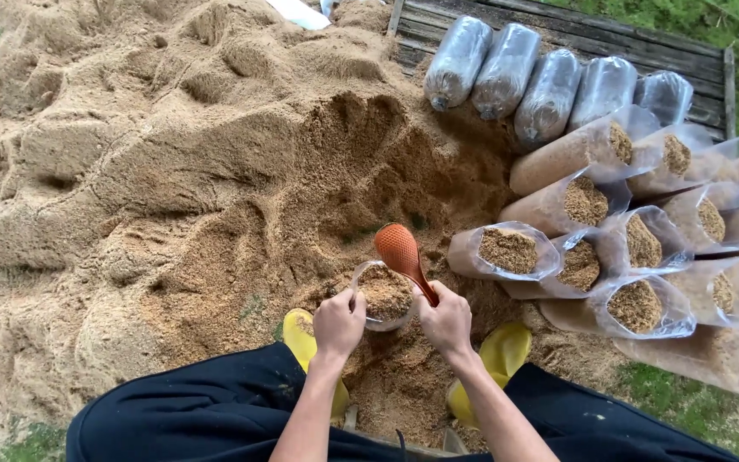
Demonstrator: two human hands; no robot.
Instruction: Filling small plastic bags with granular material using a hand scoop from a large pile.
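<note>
1. Head view, bottom of the frame: dark trousers (215, 411) are filling the lower edge, with yellow boots (506, 351) showing on either side of the forearms, planted in sawdust.
2. The left hand (339, 322) is pinching the near rim of a clear bag (382, 295), fingers closed on the plastic, holding its mouth open just below centre frame.
3. The right hand (446, 321) is gripping the handle of an orange scoop (399, 252), fist wrapped tight; the bowl is standing up above the bag, just beside its right rim.
4. Judgement: the bag is looking nearly full, so tamping with the scoop's back while keeping the rim pulled taut would likely be packing it evenly without spilling.
5. The sawdust pile (173, 171) is filling the left and centre, with a dug hollow right above the bag; that is the open room for swinging the scoop.
6. To the right, filled bags (592, 257) are lying stacked, mouths open toward the camera, close to the scoop hand; that side is tight.
7. Upper right: tied bags (549, 90) are resting on wooden planks (558, 34), with grass beyond.
</note>
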